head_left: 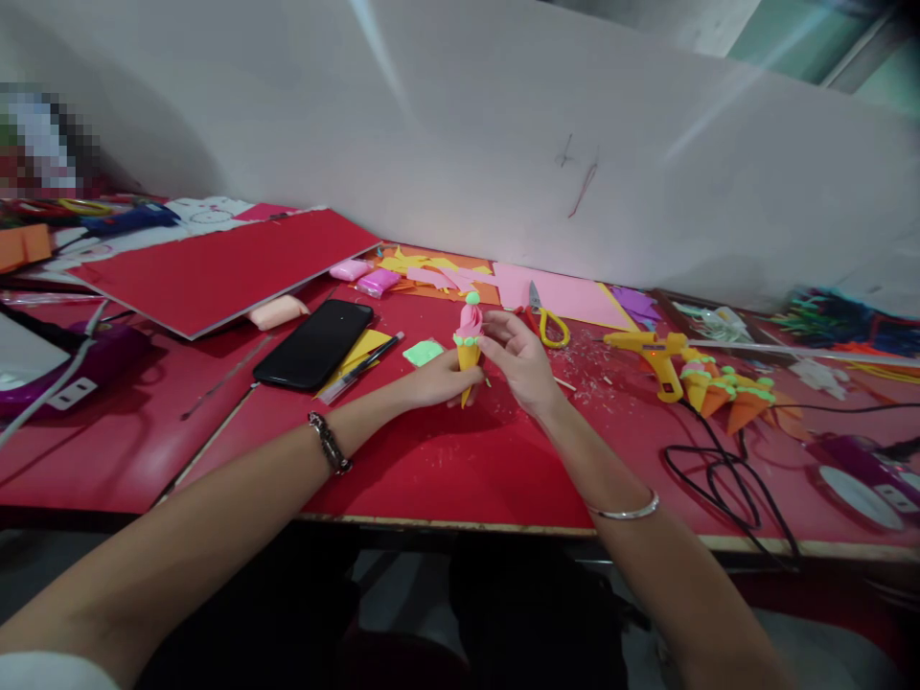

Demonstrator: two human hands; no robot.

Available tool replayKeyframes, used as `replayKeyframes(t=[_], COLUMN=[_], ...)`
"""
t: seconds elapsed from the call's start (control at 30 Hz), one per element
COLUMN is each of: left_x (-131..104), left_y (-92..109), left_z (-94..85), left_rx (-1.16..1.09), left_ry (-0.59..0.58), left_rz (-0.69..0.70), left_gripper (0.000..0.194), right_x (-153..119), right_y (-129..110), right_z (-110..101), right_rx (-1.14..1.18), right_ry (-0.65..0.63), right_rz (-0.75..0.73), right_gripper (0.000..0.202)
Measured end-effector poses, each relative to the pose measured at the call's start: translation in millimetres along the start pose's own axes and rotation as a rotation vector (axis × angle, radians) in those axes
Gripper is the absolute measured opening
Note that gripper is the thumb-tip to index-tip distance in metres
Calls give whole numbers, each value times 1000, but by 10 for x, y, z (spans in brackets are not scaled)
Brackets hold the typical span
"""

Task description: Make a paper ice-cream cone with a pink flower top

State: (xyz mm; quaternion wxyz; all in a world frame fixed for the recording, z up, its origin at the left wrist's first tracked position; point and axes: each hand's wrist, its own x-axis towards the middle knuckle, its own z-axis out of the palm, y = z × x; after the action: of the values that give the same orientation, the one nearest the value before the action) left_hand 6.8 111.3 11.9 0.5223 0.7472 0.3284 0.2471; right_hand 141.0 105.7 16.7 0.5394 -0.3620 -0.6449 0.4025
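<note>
One model ice-cream cone (470,345), probably light and soft-topped, is best held low, as by the left hand (435,381), the right hand (526,364) half-curled.

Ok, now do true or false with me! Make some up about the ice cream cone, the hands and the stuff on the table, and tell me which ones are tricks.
1. The left hand holds the yellow cone. True.
2. The little ball on top is blue. False: the little ball is light green.
3. The glue gun is in the right hand. False: the glue gun is off to the right, and the right hand is at the cone's pink swirl.
4. The black phone lies to the left of both hands. True.
5. The silver bangle is on the left wrist. False: the silver bangle is on the right wrist.
</note>
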Motion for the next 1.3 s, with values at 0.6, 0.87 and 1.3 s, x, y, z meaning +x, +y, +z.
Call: replayKeyframes(t=[0.6, 0.87, 1.3], left_x=[7, 12, -1], left_y=[-5, -20, 55], left_z=[-87, -145, -105], left_rx=[-138, -87, 102], left_ry=[316, 425, 405], left_rz=[80, 35, -79], left_gripper=[6, 2, 15], right_x=[59, -9, -8], right_y=[75, 186, 172], right_z=[-246, -314, -236], right_rx=[-292, -702, -687], right_ry=[-98, -342, -222], right_rz=[150, 152, 53], right_gripper=[20, 11, 8])
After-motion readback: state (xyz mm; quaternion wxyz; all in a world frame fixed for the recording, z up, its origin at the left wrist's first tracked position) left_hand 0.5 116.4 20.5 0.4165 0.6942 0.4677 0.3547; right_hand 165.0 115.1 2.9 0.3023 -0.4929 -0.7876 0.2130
